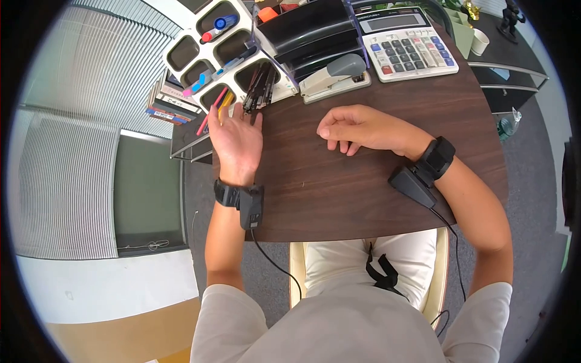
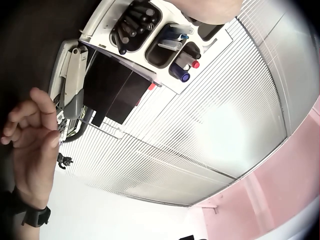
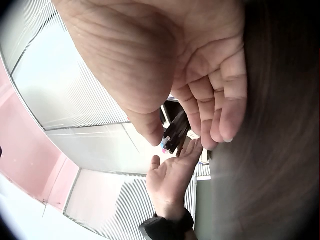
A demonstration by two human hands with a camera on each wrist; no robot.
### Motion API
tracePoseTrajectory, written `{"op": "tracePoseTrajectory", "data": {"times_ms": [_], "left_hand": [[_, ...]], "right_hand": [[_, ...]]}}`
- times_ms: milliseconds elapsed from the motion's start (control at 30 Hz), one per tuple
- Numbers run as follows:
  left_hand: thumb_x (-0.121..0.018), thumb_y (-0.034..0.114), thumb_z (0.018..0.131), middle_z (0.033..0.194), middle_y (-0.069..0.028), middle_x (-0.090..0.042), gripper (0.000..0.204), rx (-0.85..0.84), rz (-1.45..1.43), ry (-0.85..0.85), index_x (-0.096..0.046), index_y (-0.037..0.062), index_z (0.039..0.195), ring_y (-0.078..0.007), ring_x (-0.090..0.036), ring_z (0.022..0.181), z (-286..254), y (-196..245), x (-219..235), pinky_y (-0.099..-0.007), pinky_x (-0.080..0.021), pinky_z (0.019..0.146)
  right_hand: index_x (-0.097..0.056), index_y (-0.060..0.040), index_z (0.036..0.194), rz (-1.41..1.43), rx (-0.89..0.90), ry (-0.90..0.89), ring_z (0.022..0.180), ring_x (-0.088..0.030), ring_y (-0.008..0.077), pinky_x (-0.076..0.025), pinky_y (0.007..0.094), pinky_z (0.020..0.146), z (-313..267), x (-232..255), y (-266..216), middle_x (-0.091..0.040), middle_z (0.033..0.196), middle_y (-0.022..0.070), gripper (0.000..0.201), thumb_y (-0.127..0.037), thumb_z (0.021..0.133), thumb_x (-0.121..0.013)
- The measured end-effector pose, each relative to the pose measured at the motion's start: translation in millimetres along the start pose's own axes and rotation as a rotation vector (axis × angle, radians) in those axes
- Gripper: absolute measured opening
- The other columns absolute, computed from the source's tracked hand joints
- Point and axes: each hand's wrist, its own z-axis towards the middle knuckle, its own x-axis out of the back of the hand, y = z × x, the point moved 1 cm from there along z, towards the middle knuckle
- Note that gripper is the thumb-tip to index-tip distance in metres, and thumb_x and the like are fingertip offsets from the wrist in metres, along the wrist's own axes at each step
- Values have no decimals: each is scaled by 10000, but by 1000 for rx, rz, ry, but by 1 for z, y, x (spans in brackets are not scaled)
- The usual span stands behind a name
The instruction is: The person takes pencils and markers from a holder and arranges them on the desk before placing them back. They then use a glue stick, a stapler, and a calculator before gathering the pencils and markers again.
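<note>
In the head view the left hand [image 1: 237, 145] lies palm up at the table's left edge, fingers relaxed and pointing at the white pen organizer [image 1: 241, 37], holding nothing. Its fingertips are close to the pencils [image 1: 226, 104] and dark pens [image 1: 260, 86]. The right hand [image 1: 357, 128] rests over the middle of the table with fingers loosely bent and nothing in them, below the stapler [image 1: 333, 78]. The right wrist view shows the right hand [image 3: 200, 85] large and empty, with the left hand [image 3: 172, 182] beyond it. Only part of the left hand [image 2: 210, 7] shows in the left wrist view.
A calculator [image 1: 405, 45] lies at the back right of the dark wooden table [image 1: 315, 199]. Black trays [image 1: 308, 30] stand between it and the organizer. Books [image 1: 172, 100] are stacked beyond the left edge. A cable hangs from each wrist camera.
</note>
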Motion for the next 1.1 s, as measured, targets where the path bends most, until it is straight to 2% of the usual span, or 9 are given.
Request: {"op": "tracePoseTrajectory", "data": {"times_ms": [100, 133, 167, 267, 433, 533, 667, 733, 1100], "left_hand": [[-368, 419, 989, 1546, -194, -106, 699, 87, 90, 51, -94, 0, 1477, -330, -108, 1437, -14, -5, 9, -478, -134, 1163], [-381, 350, 994, 1503, -203, -254, 577, 132, 74, 142, -262, -23, 1418, -301, -276, 1384, -21, -10, 11, -449, -249, 1130], [-381, 350, 994, 1503, -203, -254, 577, 134, 72, 145, -262, -23, 1418, -301, -276, 1384, -23, -9, 14, -449, -249, 1130], [-393, 257, 993, 1188, -158, -594, 385, 355, 254, -336, -513, -33, 1217, -254, -569, 1115, -24, -7, 9, -354, -433, 985], [-461, 233, 983, 960, -45, -629, 263, 235, 798, -729, -549, 16, 1103, -122, -596, 823, -14, -15, -11, -257, -479, 773], [-597, 184, 898, 735, -44, -607, 196, -117, 1250, -856, -587, 63, 1052, -137, -549, 616, -11, -24, -23, -297, -421, 571], [-607, 178, 883, 736, -57, -608, 193, -175, 1233, -823, -597, 66, 1041, -150, -543, 598, -8, -31, -19, -288, -425, 567], [-604, 144, 901, 706, -6, -546, 178, -210, 1128, -825, -597, 67, 1062, -73, -456, 573, -8, -32, -9, -246, -371, 530], [-613, 114, 861, 772, -44, -620, 198, -247, 1094, -804, -610, 75, 1056, -115, -513, 565, -10, -33, -6, -273, -413, 538]], "right_hand": [[-629, -64, 1065, 6, -7, -6, 794, -561, 87, -481, 232, 706, 0, -1, -1, -616, 892, 16, 362, -394, 920, -591], [-629, -65, 1068, 5, -6, -12, 795, -561, 86, -481, 233, 708, -1, -1, -2, -615, 895, 15, 354, -385, 922, -590], [-628, -65, 1070, 2, -6, -20, 796, -560, 85, -481, 233, 709, -1, -2, -3, -614, 897, 14, 346, -376, 923, -589], [-627, -69, 1072, 3, -9, -16, 801, -561, 82, -479, 231, 711, 0, -2, -1, -612, 902, 11, 331, -363, 924, -586], [-618, -70, 1088, 16, -8, -7, 804, -568, 84, -490, 229, 706, 0, 1, 1, -608, 902, 11, 303, -324, 922, -600], [-603, -67, 1113, 20, -6, 11, 792, -572, 87, -503, 231, 701, 1, 2, 4, -606, 901, 15, 285, -280, 923, -605], [-583, -58, 1144, 17, -41, 25, 773, -576, 88, -515, 234, 696, 0, 3, 2, -602, 901, 19, 270, -223, 930, -596], [-579, -51, 1156, -13, -61, 20, 779, -579, 82, -515, 230, 702, 1, 0, 0, -600, 906, 15, 258, -187, 937, -580], [-585, -16, 1123, -95, -56, 91, 752, -599, 95, -530, 246, 687, -2, -8, -6, -630, 892, 40, 237, -158, 933, -576]]}}
